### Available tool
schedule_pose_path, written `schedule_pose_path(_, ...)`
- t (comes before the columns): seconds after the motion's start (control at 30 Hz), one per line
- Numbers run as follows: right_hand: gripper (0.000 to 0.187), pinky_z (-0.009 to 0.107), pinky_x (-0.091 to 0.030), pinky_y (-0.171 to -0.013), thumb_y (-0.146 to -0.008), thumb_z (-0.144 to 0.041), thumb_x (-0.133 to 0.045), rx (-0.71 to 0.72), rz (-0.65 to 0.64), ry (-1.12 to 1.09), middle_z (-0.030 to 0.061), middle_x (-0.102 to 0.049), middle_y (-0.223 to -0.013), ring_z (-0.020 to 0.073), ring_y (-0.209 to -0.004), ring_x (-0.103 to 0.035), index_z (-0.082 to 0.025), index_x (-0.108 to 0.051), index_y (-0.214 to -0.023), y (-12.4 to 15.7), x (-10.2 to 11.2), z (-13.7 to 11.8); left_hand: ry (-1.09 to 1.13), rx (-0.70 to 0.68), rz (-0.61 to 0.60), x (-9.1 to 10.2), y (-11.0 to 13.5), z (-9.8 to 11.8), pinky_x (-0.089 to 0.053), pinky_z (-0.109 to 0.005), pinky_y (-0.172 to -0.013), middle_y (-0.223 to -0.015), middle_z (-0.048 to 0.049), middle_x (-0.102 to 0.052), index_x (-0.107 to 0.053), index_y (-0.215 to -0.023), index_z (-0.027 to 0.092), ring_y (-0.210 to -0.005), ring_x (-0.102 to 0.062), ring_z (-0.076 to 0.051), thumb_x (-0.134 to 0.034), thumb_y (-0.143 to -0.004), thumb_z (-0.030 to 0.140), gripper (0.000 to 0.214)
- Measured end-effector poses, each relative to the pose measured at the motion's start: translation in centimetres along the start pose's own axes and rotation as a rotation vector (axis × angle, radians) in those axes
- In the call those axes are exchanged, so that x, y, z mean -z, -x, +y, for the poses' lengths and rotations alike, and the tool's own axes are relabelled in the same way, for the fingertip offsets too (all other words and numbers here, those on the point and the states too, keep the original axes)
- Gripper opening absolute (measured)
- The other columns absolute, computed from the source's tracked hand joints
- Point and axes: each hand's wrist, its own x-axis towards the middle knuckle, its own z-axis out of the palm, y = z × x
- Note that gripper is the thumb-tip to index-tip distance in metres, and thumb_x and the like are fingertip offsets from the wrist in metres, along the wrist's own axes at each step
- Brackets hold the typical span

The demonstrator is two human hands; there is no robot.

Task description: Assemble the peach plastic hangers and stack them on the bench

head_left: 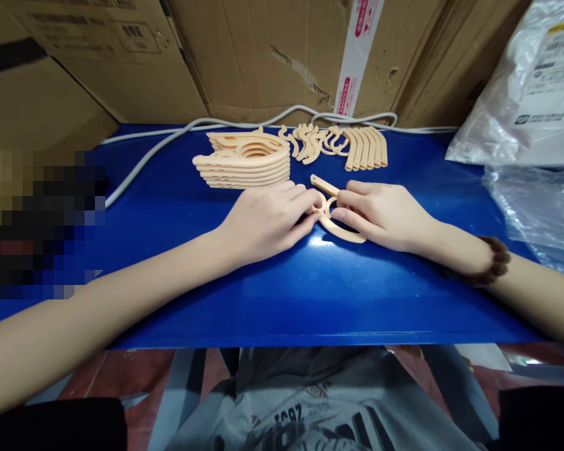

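Between my hands, low over the blue table, is a beige plastic folding hanger with curved arms and a ring-like middle. My left hand pinches its left end near the ring, thumb and forefinger together. On the other side my right hand has its fingers closed around the hanger's right part, hiding some of it. A straight slotted arm sticks up and left from the right fingers. Just behind my left hand stands a neat stack of beige folding hangers.
Behind my hands lie loose beige hooks and a row of curved hanger arms. A white cable runs along the back of the blue table. Cardboard boxes stand behind it; plastic-wrapped packages sit at right.
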Motion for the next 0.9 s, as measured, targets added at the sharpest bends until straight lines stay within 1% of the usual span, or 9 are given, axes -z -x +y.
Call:
schedule_pose_path(0.1, 0.054, 0.031, -0.036, -0.068, -0.105, -0.055, -0.027, 0.036, -0.001, -0.009, 0.0060, -0.058, -0.086, 0.0183, -0.073, -0.054, -0.018, -0.066, -0.100, 0.0, 0.0, 0.2, 0.005, 0.027, 0.007, 0.1, 0.0, 0.1, -0.040, -0.029, -0.062, -0.089, -0.0022, -0.075, -0.067, -0.100, 0.018, -0.082, -0.069, -0.018, -0.050, -0.102, 0.027, 0.019)
schedule_pose_path(0.23, 0.058, 0.030, -0.039, -0.069, -0.105, -0.060, -0.023, 0.225, -0.011, -0.065, 0.0065, -0.061, -0.088, 0.0177, -0.073, -0.055, -0.018, -0.062, -0.097, 0.2, -0.1, 0.1, 0.021, 0.083, -0.019, 0.3, 0.0, 0.2, -0.036, -0.029, -0.057, -0.080, -0.0020, -0.071, -0.067, -0.103, 0.017, -0.080, -0.067, -0.019, -0.051, -0.102, 0.032, 0.022)
schedule_pose_path(0.37, 0.052, 0.029, -0.039, -0.069, -0.102, -0.062, -0.036, 0.358, 0.045, -0.038, 0.0052, -0.062, -0.085, 0.0176, -0.072, -0.054, -0.018, -0.062, -0.099, 0.5, -0.4, -0.3, 0.061, 0.138, -0.042, 0.4, -0.1, 0.1, -0.030, -0.027, -0.053, -0.075, -0.0014, -0.068, -0.069, -0.103, 0.018, -0.076, -0.067, -0.018, -0.055, -0.098, 0.037, 0.024)
schedule_pose_path(0.43, 0.042, 0.030, -0.040, -0.069, -0.100, -0.054, -0.043, 0.389, 0.059, -0.013, 0.0053, -0.061, -0.085, 0.0181, -0.072, -0.054, -0.017, -0.062, -0.101, 0.6, -0.4, -0.5, 0.072, 0.150, -0.043, 0.4, -0.1, 0.2, -0.030, -0.027, -0.052, -0.073, -0.0008, -0.068, -0.070, -0.101, 0.019, -0.079, -0.068, -0.019, -0.057, -0.095, 0.035, 0.022)
schedule_pose_path(0.53, 0.027, 0.030, -0.041, -0.070, -0.092, -0.035, -0.048, 0.394, 0.036, -0.018, 0.0067, -0.063, -0.088, 0.0193, -0.075, -0.056, -0.016, -0.061, -0.105, 0.7, -0.4, -0.6, 0.042, 0.147, -0.052, 0.6, -0.1, 0.4, -0.031, -0.027, -0.054, -0.074, -0.0004, -0.069, -0.069, -0.098, 0.019, -0.087, -0.070, -0.020, -0.059, -0.090, 0.031, 0.018)
schedule_pose_path(0.6, 0.027, 0.031, -0.042, -0.070, -0.087, -0.030, -0.049, 0.392, 0.027, -0.024, 0.0075, -0.064, -0.090, 0.0200, -0.076, -0.056, -0.015, -0.061, -0.107, 0.7, -0.4, -0.5, -0.002, 0.143, -0.105, 0.8, -0.2, 0.6, -0.032, -0.029, -0.054, -0.078, -0.0017, -0.070, -0.068, -0.097, 0.017, -0.088, -0.069, -0.021, -0.057, -0.091, 0.031, 0.019)
schedule_pose_path(0.67, 0.027, 0.031, -0.041, -0.069, -0.085, -0.028, -0.049, 0.391, 0.030, -0.012, 0.0084, -0.065, -0.091, 0.0200, -0.075, -0.056, -0.015, -0.061, -0.105, 0.7, -0.5, -0.6, -0.040, 0.146, -0.166, 1.0, -0.3, 0.8, -0.033, -0.031, -0.055, -0.084, -0.0030, -0.071, -0.068, -0.102, 0.017, -0.087, -0.068, -0.022, -0.054, -0.093, 0.032, 0.022)
schedule_pose_path(0.8, 0.021, 0.029, -0.037, -0.064, -0.090, -0.022, -0.043, 0.348, 0.054, -0.008, 0.0047, -0.065, -0.080, 0.0165, -0.065, -0.053, -0.016, -0.060, -0.100, 0.8, -0.4, -0.7, -0.042, 0.173, -0.221, 1.4, -0.4, 1.3, -0.034, -0.032, -0.057, -0.089, -0.0015, -0.070, -0.068, -0.109, 0.020, -0.089, -0.067, -0.022, -0.056, -0.095, 0.034, 0.023)
schedule_pose_path(0.9, 0.021, 0.028, -0.036, -0.063, -0.095, -0.020, -0.042, 0.246, 0.176, 0.009, -0.0001, -0.062, -0.071, 0.0142, -0.059, -0.050, -0.017, -0.061, -0.104, 0.2, 0.4, -0.3, -0.051, 0.179, -0.229, 1.5, -0.3, 1.6, -0.033, -0.033, -0.056, -0.089, -0.0016, -0.069, -0.068, -0.104, 0.020, -0.089, -0.066, -0.023, -0.058, -0.097, 0.035, 0.020)
